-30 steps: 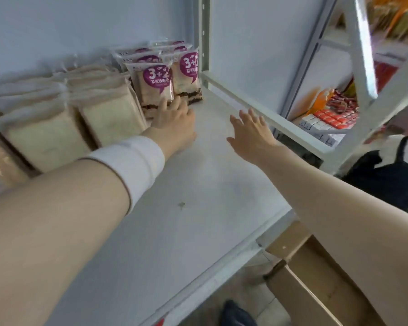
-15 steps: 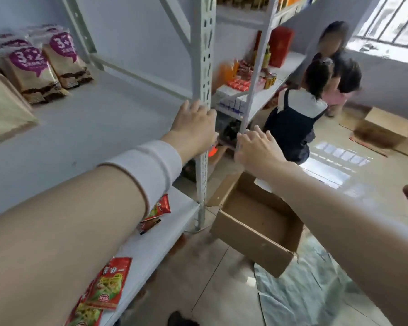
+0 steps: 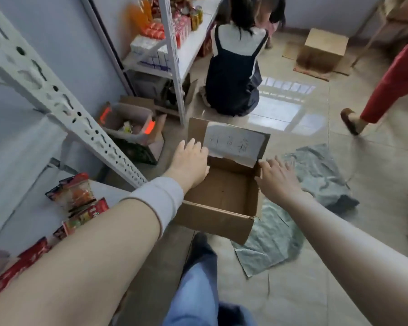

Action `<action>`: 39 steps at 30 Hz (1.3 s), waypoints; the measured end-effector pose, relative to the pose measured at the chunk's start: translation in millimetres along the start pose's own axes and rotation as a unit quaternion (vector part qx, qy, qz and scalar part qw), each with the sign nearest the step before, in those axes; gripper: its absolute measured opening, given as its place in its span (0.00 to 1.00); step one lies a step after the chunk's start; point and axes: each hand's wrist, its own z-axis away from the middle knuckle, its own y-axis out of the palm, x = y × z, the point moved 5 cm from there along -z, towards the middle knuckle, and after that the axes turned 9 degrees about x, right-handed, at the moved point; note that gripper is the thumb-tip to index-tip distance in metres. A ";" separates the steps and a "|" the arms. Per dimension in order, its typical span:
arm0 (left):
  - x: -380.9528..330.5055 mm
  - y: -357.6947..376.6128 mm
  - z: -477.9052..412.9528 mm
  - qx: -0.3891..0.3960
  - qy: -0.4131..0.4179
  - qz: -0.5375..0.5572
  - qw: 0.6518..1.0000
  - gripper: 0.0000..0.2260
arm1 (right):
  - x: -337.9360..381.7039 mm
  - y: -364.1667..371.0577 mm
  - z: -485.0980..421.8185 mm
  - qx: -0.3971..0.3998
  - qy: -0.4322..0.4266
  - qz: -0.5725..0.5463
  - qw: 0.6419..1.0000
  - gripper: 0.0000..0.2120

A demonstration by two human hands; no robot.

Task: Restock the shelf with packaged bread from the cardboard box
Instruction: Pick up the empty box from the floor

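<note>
An open cardboard box [image 3: 212, 222] stands on the tiled floor in front of me, and its brown inside shows no bread. A white paper label with handwriting is stuck on its raised far flap. My left hand [image 3: 189, 161], with a white wristband behind it, hovers over the box's left rim, fingers apart and holding nothing. At the box's right wall, my right hand [image 3: 277, 177] is open with spread fingers. The bread shelf is out of view.
A white shelf post [image 3: 64, 107] slants across the left. Red snack packets [image 3: 73, 196] lie on the lower shelf. A crouching person [image 3: 233, 74] is beyond the box, a red-trousered leg [image 3: 386, 88] at right. A grey-green plastic sheet [image 3: 316, 175] lies on the floor. A second box [image 3: 323, 52] stands far back.
My view swung from the bread shelf down to the floor. Both hands left the shelf, empty, and came down to the rims of the cardboard box.
</note>
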 end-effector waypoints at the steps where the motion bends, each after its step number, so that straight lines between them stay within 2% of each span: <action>1: 3.3 15.4 -15.5 0.018 -0.001 0.019 1.000 0.23 | -7.2 15.9 -9.4 0.020 0.019 -0.009 1.000 0.25; 6: 31.1 106.3 -66.0 0.115 -0.063 0.144 0.981 0.23 | -31.3 105.9 -37.7 0.139 0.102 -0.090 0.981 0.26; 10: 55.7 202.3 -114.8 0.171 -0.148 0.282 0.932 0.27 | -54.2 184.2 -86.2 0.156 0.176 -0.228 0.945 0.28; 13: 77.9 266.8 -158.9 0.145 -0.222 0.375 0.888 0.30 | -76.8 241.4 -128.5 0.131 0.245 -0.336 0.900 0.31; 16: 101.4 309.0 -189.3 0.096 -0.281 0.438 0.849 0.29 | -92.0 280.7 -159.2 0.092 0.278 -0.401 0.868 0.30; 20: 113.8 339.7 -202.7 0.072 -0.262 0.462 0.845 0.23 | -96.4 308.0 -176.9 0.042 0.282 -0.452 0.845 0.23; 25: 114.7 351.6 -201.2 0.048 -0.258 0.467 0.844 0.22 | -96.0 318.4 -186.7 0.013 0.333 -0.461 0.822 0.23; 28: 114.3 343.4 -190.4 0.022 -0.256 0.455 0.852 0.20 | -98.1 310.3 -182.2 0.002 0.338 -0.458 0.822 0.22; 31: 108.7 332.4 -158.4 0.012 -0.260 0.475 0.841 0.20 | -101.6 287.6 -162.6 -0.006 0.328 -0.443 0.834 0.21; 39: 66.2 264.2 1.0 -0.067 -0.353 0.463 0.810 0.20 | -116.3 197.0 -73.4 0.007 0.233 -0.414 0.880 0.21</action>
